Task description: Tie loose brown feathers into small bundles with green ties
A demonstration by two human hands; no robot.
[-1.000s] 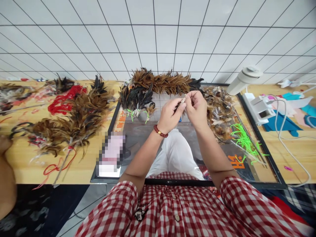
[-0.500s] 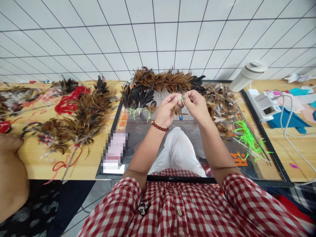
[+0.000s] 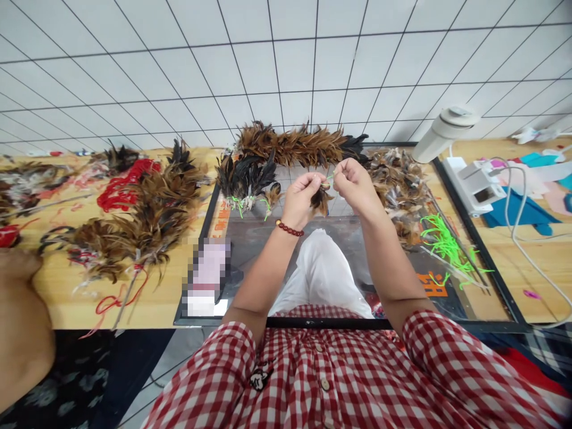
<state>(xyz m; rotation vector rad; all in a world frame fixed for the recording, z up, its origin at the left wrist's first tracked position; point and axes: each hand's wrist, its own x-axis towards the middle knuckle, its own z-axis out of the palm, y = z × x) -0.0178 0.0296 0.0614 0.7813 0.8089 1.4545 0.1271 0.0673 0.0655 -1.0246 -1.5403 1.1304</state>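
Observation:
My left hand (image 3: 301, 195) is closed on a small bunch of brown feathers (image 3: 320, 202), which hangs down from its fingertips. A short strand of green string (image 3: 330, 177) runs from the bunch to my right hand (image 3: 353, 182), whose fingers pinch its other end. Both hands are raised above the glass-topped board, a small gap apart. Left of them lies a row of black feather bunches (image 3: 248, 176) with green string at their bases. On the right are loose brown and grey feathers (image 3: 400, 179) and a pile of bright green strings (image 3: 447, 244).
Behind my hands lies a long brown feather garland (image 3: 292, 146). A white cup (image 3: 444, 136) and a power strip with a charger (image 3: 476, 185) stand to the right. A pixelated flat item (image 3: 210, 265) lies front left. A co-worker's arm (image 3: 22, 322) rests at far left beside more feathers (image 3: 152, 208).
My hands have drawn slightly apart, with the green string stretched between them. The feather bunch has turned and shows a darker side.

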